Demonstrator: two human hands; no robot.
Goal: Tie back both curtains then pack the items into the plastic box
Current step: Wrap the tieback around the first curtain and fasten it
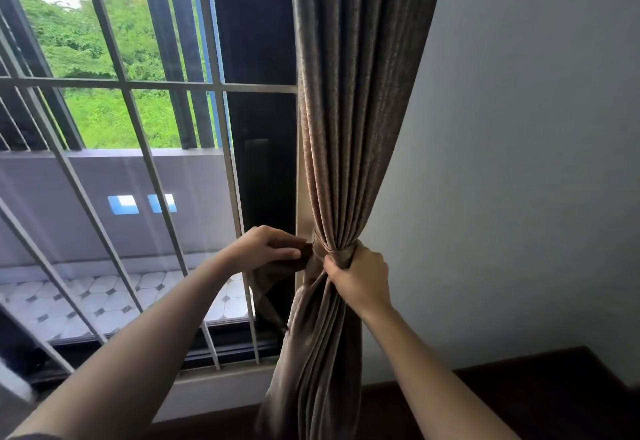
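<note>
Two bare forearms reach up from the lower edge. Right hand (360,280): fingers curled tight round the gathered curtain (346,127), just under the band. Left hand (266,249): fingers and thumb curled on the loose end of the tie (273,280), drawing it leftward. The tie is wrapped once about the curtain at its waist and its tail hangs below the left hand. The curtain is bunched against the window's right edge, beside the wall (519,162) and above the dark floor (519,391). Beyond are the grille (221,86), the tiled balcony (104,294) and trees (104,41). Step in hand, by judgement: fastening this curtain's tie. The next move calls for cinching and securing the tail while the right hand keeps the bunch steady. Second curtain, box and items not in view.
</note>
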